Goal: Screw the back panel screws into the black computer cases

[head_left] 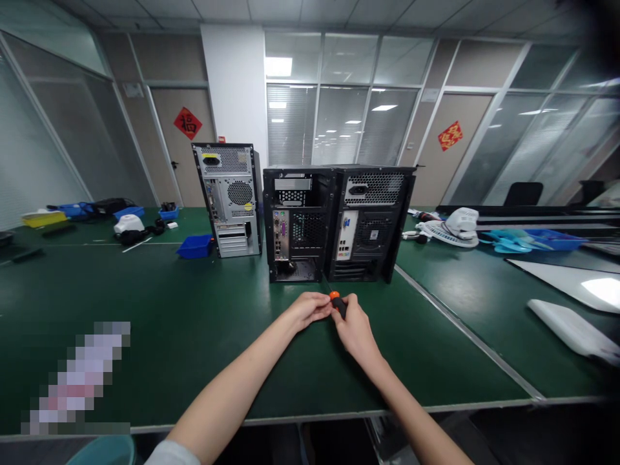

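My right hand is closed around the black-and-orange handle of a screwdriver. Its thin shaft points away from me, toward the bottom edges of two black computer cases. My left hand is closed at the orange front of the handle, its fingertips pinched against it. The left black computer case has a bare back with an open slot area and metal port plate. Touching it on the right, the other black computer case has a honeycomb-vented power supply at the top. Whether the screwdriver tip touches a screw is too small to tell.
A taller silver-backed computer case stands behind to the left, beside a blue bin. Right of the black cases lie a white fan, a blue tray and a white panel. The green table's front edge is near me.
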The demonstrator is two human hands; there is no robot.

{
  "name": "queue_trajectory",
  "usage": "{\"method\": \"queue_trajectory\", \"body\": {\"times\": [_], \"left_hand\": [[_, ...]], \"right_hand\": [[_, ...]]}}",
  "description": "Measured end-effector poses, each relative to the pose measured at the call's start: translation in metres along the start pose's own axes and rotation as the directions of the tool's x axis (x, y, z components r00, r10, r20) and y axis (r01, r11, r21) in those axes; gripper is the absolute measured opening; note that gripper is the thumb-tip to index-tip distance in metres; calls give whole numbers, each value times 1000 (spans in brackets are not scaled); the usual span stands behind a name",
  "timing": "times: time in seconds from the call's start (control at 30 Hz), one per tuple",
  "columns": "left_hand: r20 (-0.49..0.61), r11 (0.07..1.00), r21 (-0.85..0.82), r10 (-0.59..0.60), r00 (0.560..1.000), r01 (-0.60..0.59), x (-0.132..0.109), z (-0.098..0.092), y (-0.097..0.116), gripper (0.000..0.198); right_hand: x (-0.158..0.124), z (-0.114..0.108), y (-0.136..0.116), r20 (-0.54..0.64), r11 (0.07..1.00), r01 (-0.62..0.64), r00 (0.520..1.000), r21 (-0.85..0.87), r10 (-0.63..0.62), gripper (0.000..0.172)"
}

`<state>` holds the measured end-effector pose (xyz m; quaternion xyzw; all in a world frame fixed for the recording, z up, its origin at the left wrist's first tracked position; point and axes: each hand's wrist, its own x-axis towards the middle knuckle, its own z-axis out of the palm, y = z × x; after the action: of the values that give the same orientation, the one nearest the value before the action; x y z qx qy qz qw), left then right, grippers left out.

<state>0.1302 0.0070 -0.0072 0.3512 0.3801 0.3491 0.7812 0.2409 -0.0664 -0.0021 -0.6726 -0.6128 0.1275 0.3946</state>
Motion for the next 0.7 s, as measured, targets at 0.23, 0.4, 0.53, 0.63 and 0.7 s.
{"method": "queue_trajectory", "body": {"times": [0.23, 0.4, 0.53, 0.63, 0.7], "left_hand": [[-35, 1000, 25, 6, 999, -5, 0, 0, 0, 8], [-39, 1000, 26, 14, 999, -13, 0, 0, 0, 11], [-45, 999, 26, 21, 999, -20, 0, 1, -1, 10], [-49, 1000, 27, 17, 999, -16, -2, 1, 0, 12], [-53, 1000, 25, 15, 998, -14, -3, 2, 0, 13]], "right_hand": [[-3, 2, -2, -12, 990, -69, 997, 120, 71, 10], [-5, 0, -7, 91, 945, -198, 979, 258, 180, 16], [-6, 3, -7, 152, 896, -262, 963, 359, 221, 19], [-6, 7, -6, 153, 867, -275, 961, 416, 231, 21], [-5, 9, -5, 158, 845, -283, 959, 454, 236, 23]]}}
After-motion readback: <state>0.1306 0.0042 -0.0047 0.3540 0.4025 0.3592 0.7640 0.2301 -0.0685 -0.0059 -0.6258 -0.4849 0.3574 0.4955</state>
